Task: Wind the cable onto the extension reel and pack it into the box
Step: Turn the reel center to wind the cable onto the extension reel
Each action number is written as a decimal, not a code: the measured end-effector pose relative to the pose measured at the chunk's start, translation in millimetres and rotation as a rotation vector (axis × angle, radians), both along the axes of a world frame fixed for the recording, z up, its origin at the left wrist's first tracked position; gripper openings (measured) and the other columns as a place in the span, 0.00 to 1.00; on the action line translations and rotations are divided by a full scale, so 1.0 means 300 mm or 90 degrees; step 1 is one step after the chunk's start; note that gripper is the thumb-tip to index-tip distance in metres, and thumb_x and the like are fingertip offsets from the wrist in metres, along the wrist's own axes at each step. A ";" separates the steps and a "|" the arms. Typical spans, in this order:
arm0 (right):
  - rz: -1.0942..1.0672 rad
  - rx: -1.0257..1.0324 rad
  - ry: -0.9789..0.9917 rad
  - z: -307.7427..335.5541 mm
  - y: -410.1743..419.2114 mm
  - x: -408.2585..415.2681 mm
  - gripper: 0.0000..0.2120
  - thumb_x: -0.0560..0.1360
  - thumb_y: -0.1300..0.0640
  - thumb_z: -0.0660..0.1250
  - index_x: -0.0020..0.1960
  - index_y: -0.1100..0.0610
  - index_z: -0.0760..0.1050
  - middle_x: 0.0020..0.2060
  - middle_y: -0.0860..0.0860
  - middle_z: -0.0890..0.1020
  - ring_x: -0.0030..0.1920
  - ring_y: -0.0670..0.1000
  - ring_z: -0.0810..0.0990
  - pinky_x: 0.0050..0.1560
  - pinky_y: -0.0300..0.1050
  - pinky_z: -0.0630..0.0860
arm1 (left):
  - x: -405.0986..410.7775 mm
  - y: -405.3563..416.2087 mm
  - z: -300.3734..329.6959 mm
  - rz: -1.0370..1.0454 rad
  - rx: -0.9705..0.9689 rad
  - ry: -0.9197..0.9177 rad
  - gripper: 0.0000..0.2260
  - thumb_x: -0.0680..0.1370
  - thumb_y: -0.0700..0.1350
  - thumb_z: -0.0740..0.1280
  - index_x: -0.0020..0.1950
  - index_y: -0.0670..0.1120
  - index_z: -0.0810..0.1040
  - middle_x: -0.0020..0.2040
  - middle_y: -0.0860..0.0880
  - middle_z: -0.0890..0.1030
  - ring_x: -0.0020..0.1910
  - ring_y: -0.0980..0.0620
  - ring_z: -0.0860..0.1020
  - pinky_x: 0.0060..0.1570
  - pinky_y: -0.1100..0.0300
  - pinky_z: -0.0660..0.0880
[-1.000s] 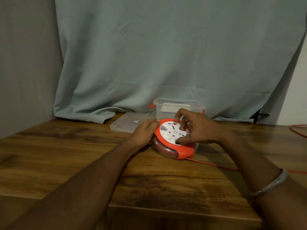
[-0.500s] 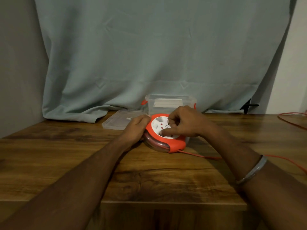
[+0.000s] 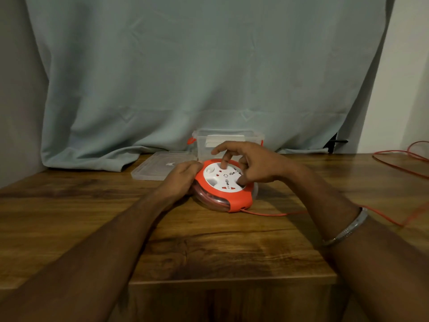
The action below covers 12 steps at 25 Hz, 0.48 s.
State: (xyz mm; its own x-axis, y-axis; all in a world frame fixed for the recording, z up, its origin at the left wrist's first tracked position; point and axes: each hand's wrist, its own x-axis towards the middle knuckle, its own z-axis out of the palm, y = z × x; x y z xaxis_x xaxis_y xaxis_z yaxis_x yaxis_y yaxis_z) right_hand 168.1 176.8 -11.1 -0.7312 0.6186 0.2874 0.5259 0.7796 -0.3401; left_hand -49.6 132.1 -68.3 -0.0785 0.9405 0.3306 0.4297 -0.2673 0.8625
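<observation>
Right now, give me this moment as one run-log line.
phase: winding | left hand: grips reel rim | right hand: fingers on reel face | cable: trails right, unwound | box: open, behind reel

A grey-green curtain (image 3: 209, 77) hangs behind the wooden table (image 3: 209, 247), perhaps touching it
</observation>
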 end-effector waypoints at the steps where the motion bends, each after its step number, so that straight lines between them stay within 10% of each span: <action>1: -0.001 0.001 -0.001 0.000 0.008 0.003 0.43 0.67 0.72 0.75 0.78 0.52 0.67 0.59 0.53 0.82 0.36 0.26 0.77 0.35 0.27 0.73 | 0.001 -0.001 0.001 -0.003 -0.001 0.000 0.14 0.84 0.53 0.55 0.57 0.51 0.78 0.46 0.48 0.85 0.44 0.52 0.84 0.41 0.61 0.79; 7: -0.004 -0.006 0.004 -0.011 0.035 0.018 0.45 0.66 0.66 0.79 0.77 0.45 0.65 0.56 0.48 0.84 0.38 0.31 0.79 0.38 0.27 0.72 | 0.007 -0.015 0.004 0.003 0.009 -0.014 0.12 0.84 0.51 0.55 0.50 0.54 0.78 0.42 0.50 0.84 0.41 0.54 0.83 0.41 0.60 0.80; 12: -0.054 0.025 0.007 -0.015 0.010 -0.005 0.23 0.64 0.47 0.84 0.54 0.48 0.78 0.46 0.49 0.84 0.49 0.52 0.82 0.50 0.59 0.82 | 0.009 -0.018 0.007 0.013 0.004 -0.015 0.11 0.84 0.51 0.55 0.49 0.54 0.77 0.43 0.51 0.83 0.40 0.56 0.81 0.35 0.65 0.77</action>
